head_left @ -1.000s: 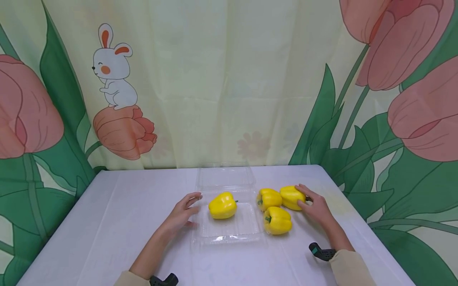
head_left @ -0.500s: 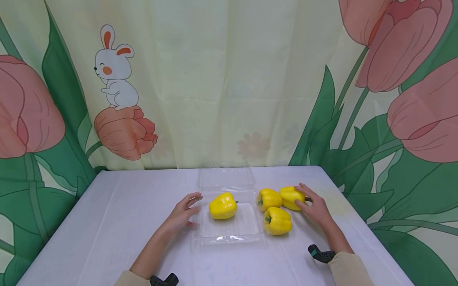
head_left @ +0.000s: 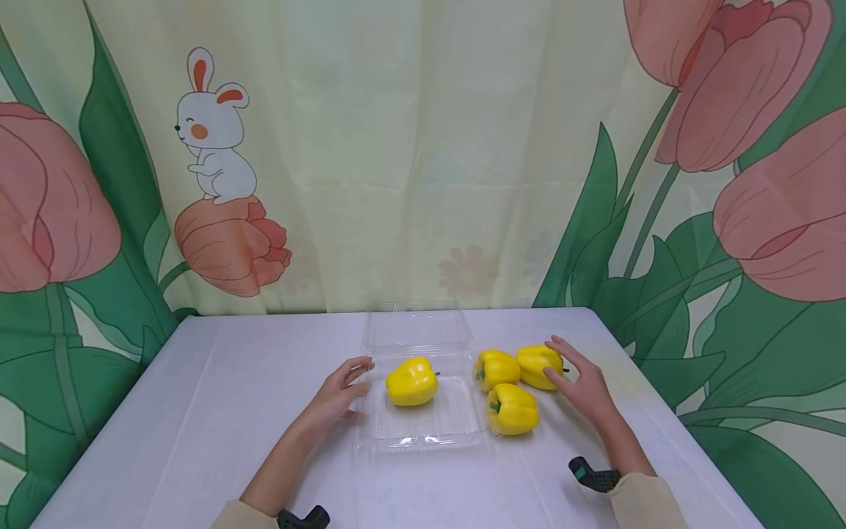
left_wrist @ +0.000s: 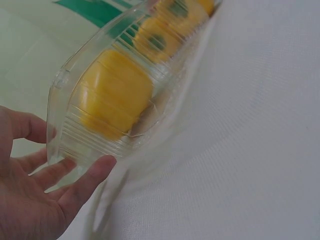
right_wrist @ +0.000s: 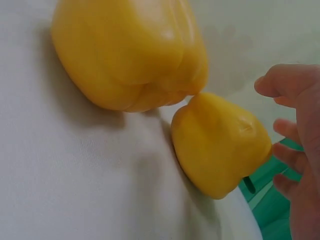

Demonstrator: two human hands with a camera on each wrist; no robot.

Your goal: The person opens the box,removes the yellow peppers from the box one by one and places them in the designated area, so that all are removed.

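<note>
A yellow bell pepper (head_left: 412, 381) lies on its side inside a clear plastic clamshell box (head_left: 423, 442), whose lid (head_left: 416, 328) is folded back. My left hand (head_left: 335, 397) touches the box's left side with spread fingers; the thumb (left_wrist: 102, 167) lies at the wall in the left wrist view. Right of the box lie three more yellow bell peppers: a near one (head_left: 512, 408), a far-left one (head_left: 497, 369) and a far-right one (head_left: 539, 366). Beside the far-right pepper my right hand (head_left: 581, 382) has its fingers loosely spread, gripping nothing; whether a fingertip touches it, I cannot tell.
A white cloth covers the table (head_left: 198, 426). Behind its far edge hangs a curtain (head_left: 370, 184) printed with tulips and a rabbit. Each wrist wears a black camera mount, the right mount (head_left: 593, 474) close to the tabletop.
My right hand's fingers have eased slightly away from the far-right pepper, so more of its stem end shows. The left hand and the box have stayed in place.
</note>
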